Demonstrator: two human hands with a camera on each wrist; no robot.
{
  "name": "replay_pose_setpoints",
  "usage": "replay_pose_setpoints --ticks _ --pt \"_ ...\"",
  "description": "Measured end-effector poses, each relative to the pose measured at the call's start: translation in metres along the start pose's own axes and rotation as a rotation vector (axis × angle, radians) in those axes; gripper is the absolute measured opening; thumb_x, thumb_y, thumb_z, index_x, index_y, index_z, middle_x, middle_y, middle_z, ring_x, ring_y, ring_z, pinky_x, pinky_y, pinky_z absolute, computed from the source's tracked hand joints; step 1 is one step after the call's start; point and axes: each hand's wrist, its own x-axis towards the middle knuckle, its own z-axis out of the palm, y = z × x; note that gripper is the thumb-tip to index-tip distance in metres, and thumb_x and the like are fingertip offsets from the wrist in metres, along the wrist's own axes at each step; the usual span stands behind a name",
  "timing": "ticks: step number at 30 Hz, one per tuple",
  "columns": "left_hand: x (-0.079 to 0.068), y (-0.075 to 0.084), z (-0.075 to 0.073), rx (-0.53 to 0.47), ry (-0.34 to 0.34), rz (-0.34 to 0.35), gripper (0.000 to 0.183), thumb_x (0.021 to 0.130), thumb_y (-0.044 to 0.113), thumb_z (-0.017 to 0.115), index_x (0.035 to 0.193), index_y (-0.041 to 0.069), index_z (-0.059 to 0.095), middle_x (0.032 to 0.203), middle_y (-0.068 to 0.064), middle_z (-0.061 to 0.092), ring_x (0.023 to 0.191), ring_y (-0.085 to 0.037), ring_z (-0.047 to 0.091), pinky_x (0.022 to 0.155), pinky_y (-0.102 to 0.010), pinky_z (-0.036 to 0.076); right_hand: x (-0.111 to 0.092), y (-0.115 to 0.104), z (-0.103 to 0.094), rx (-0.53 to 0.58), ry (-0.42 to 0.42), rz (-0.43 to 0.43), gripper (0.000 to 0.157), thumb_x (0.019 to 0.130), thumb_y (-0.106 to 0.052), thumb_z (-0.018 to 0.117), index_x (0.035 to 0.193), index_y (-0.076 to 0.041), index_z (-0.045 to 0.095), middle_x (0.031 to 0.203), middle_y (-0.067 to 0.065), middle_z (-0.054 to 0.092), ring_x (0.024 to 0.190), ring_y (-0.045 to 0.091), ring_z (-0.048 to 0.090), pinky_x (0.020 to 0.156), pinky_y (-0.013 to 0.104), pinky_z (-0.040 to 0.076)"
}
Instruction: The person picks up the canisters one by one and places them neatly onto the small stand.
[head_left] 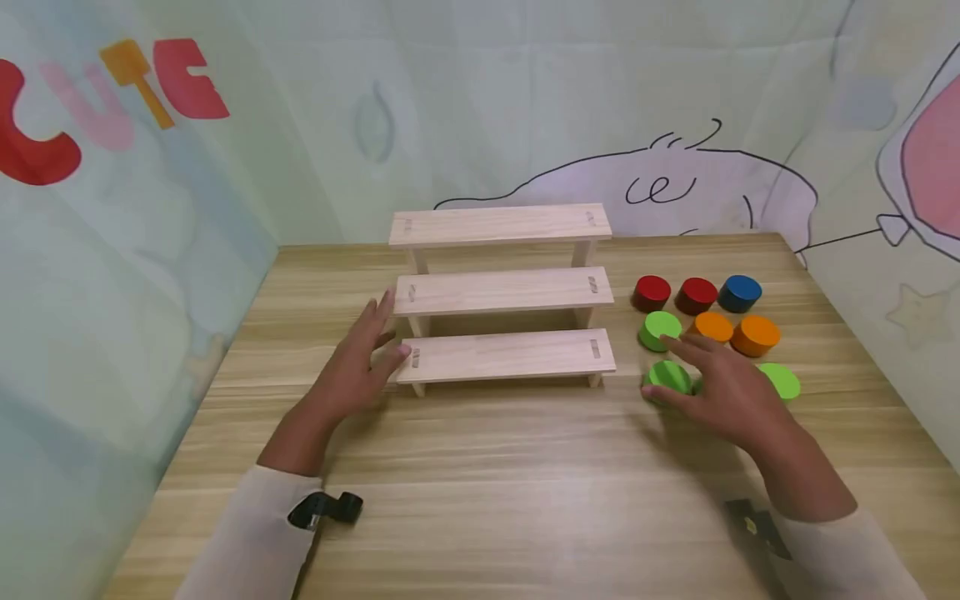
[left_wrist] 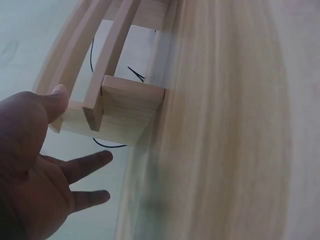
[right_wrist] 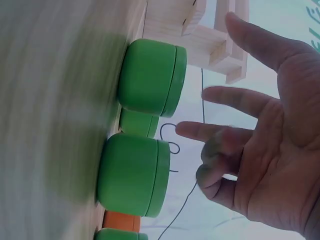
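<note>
A pale wooden three-step stand [head_left: 504, 290] stands on the table. My left hand [head_left: 347, 379] is at its left end, fingers spread, thumb tip right at the lowest step [head_left: 506, 357]. The left wrist view shows the same hand [left_wrist: 35, 175] beside the stand's end [left_wrist: 132, 100], palm bare. My right hand [head_left: 731, 396] hovers over several small round green lidded jars, thumb and fingers apart. One green jar [head_left: 667, 379] lies by its thumb, another [head_left: 661, 330] by its fingertips. In the right wrist view, a gap shows between the hand [right_wrist: 280, 145] and the nearest green jar [right_wrist: 131, 175].
Behind the green jars stand two red jars [head_left: 651, 293], a blue jar [head_left: 740, 293] and two orange jars [head_left: 756, 335]. Another green jar [head_left: 781, 381] is right of my right hand. A printed curtain [head_left: 525, 108] hangs behind the wooden table [head_left: 480, 500].
</note>
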Motion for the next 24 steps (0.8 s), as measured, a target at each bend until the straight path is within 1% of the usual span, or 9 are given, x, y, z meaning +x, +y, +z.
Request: replay_pose_setpoints --ticks 2,4,6,9,11,17,19,22,24 --pt "0.006 -0.003 0.001 -0.036 -0.007 0.014 0.084 0.116 0.030 0.056 0.177 0.029 -0.001 0.184 -0.020 0.003 0.163 -0.049 0.033 0.131 -0.073 0.026 0.001 0.002 0.000 0.002 0.000 -0.018 0.092 0.091 -0.069 0.079 0.158 -0.010 0.058 0.162 0.032 0.052 0.144 0.058 0.051 0.099 0.072 0.056" --pt "0.009 -0.005 0.003 -0.063 -0.008 0.024 0.084 0.115 0.027 0.057 0.177 0.030 0.001 0.185 -0.015 0.005 0.168 -0.047 0.022 0.131 -0.069 0.028 0.002 0.005 0.000 0.014 -0.007 -0.034 0.089 0.089 -0.065 0.083 0.156 -0.009 0.061 0.161 0.031 0.053 0.143 0.057 0.053 0.100 0.071 0.056" --pt "0.012 -0.007 0.005 -0.089 -0.007 0.032 0.086 0.114 0.024 0.059 0.177 0.032 0.001 0.186 -0.009 0.006 0.168 -0.047 0.023 0.130 -0.068 0.032 0.003 0.008 0.000 0.037 -0.021 -0.044 0.086 0.088 -0.059 0.088 0.154 -0.009 0.063 0.161 0.030 0.054 0.142 0.056 0.055 0.102 0.071 0.055" --pt "0.014 -0.011 0.008 -0.131 -0.012 0.035 0.089 0.113 0.022 0.061 0.177 0.033 -0.001 0.186 -0.009 0.005 0.157 -0.052 0.043 0.126 -0.067 0.039 0.004 0.014 0.000 0.081 -0.053 -0.047 0.083 0.085 -0.050 0.093 0.152 -0.010 0.065 0.158 0.030 0.056 0.141 0.057 0.056 0.105 0.071 0.054" --pt "0.015 -0.012 0.010 -0.160 -0.010 0.040 0.090 0.113 0.022 0.062 0.177 0.033 -0.001 0.186 -0.011 0.005 0.149 -0.055 0.051 0.123 -0.068 0.042 0.005 0.017 0.000 0.101 -0.073 -0.050 0.081 0.084 -0.045 0.095 0.151 -0.010 0.066 0.157 0.031 0.057 0.141 0.058 0.057 0.106 0.071 0.053" --pt "0.016 -0.016 0.016 -0.295 -0.026 0.061 0.088 0.114 0.014 0.058 0.178 0.032 0.001 0.184 -0.021 0.012 0.156 -0.057 0.040 0.116 -0.066 0.048 0.007 0.022 0.001 0.125 -0.109 -0.084 0.068 0.084 -0.032 0.096 0.145 -0.011 0.072 0.149 0.032 0.064 0.136 0.057 0.061 0.105 0.069 0.055" --pt "0.017 -0.017 0.018 -0.345 -0.039 0.061 0.087 0.114 0.013 0.056 0.177 0.033 0.000 0.182 -0.024 0.017 0.158 -0.055 0.039 0.114 -0.065 0.050 0.007 0.023 0.002 0.121 -0.118 -0.086 0.064 0.084 -0.029 0.096 0.142 -0.012 0.074 0.146 0.030 0.067 0.134 0.056 0.063 0.105 0.069 0.055" --pt "0.017 -0.020 0.020 -0.390 -0.051 0.063 0.087 0.115 0.013 0.054 0.177 0.035 -0.002 0.181 -0.025 0.019 0.159 -0.053 0.039 0.115 -0.066 0.050 0.007 0.025 0.002 0.120 -0.128 -0.081 0.059 0.085 -0.026 0.096 0.139 -0.014 0.077 0.142 0.025 0.072 0.120 0.047 0.071 0.100 0.062 0.060" --pt "0.018 -0.020 0.021 -0.409 -0.051 0.060 0.086 0.115 0.012 0.053 0.177 0.037 -0.001 0.181 -0.025 0.018 0.159 -0.053 0.040 0.115 -0.066 0.050 0.008 0.025 0.001 0.120 -0.138 -0.076 0.057 0.086 -0.024 0.095 0.139 -0.014 0.077 0.140 0.021 0.074 0.111 0.038 0.071 0.092 0.052 0.062"
